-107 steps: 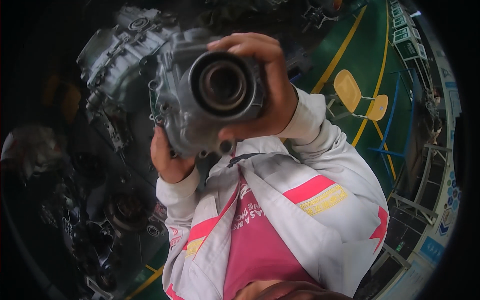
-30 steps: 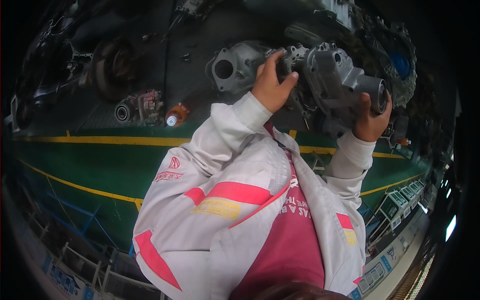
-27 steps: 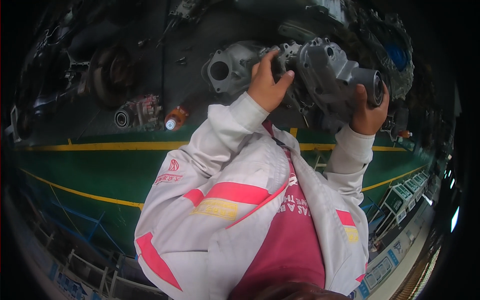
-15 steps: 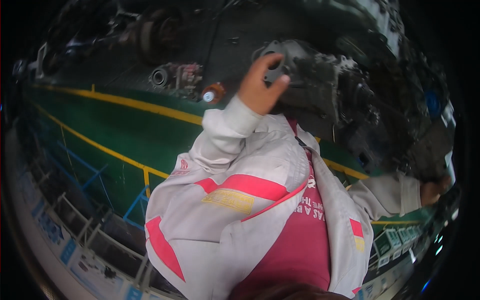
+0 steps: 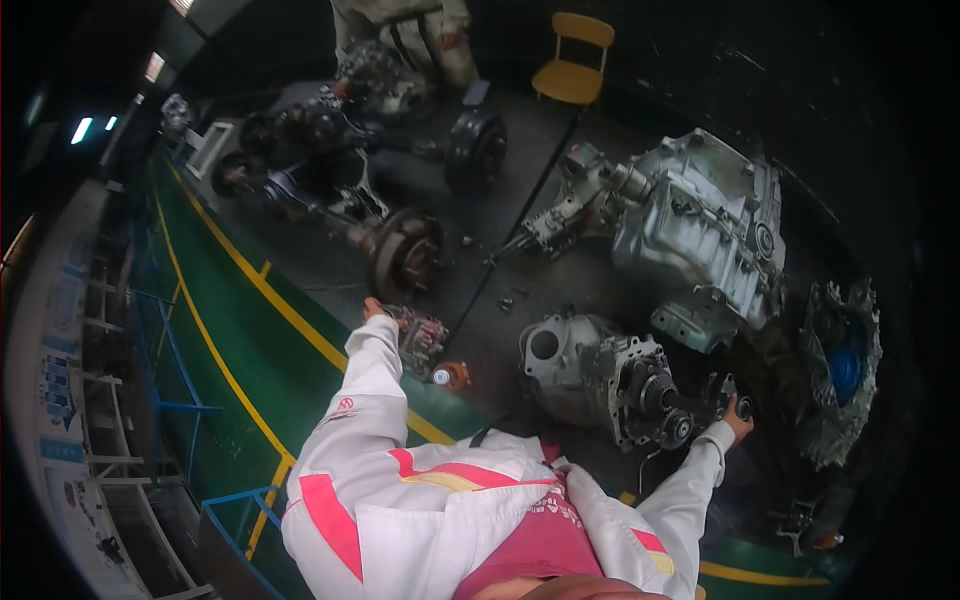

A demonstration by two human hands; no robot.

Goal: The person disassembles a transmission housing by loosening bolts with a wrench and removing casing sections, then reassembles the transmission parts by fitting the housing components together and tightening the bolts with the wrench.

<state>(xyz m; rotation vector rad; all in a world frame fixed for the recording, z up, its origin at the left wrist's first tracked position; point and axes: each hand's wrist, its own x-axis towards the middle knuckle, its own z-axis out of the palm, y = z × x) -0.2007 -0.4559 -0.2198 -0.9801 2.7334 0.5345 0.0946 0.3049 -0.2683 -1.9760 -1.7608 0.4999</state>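
My left hand (image 5: 376, 309) reaches out to the left and is closed at the far end of a small grey-and-red metal part (image 5: 424, 342). Its fingers are partly hidden. An orange-brown bottle (image 5: 451, 376) with a white cap stands just beside that part. On the right, my right hand (image 5: 738, 419) is closed on a dark metal part with a round ring (image 5: 728, 394). This part sits beside the gears and shafts (image 5: 660, 400) at the open end of a grey gearbox (image 5: 570, 365).
A large silver transmission (image 5: 690, 220) lies beyond the gearbox. Axles with a brake drum (image 5: 405, 250) stand far left. At right is an open casing (image 5: 842, 360) with a blue piece inside. A yellow chair (image 5: 570, 75) and another person (image 5: 400, 40) are at the back.
The view has swung, showing more of the far bench. My left hand, raised and open before, is now at the grey-and-red part. My right hand has come in from the far right to the dark part.
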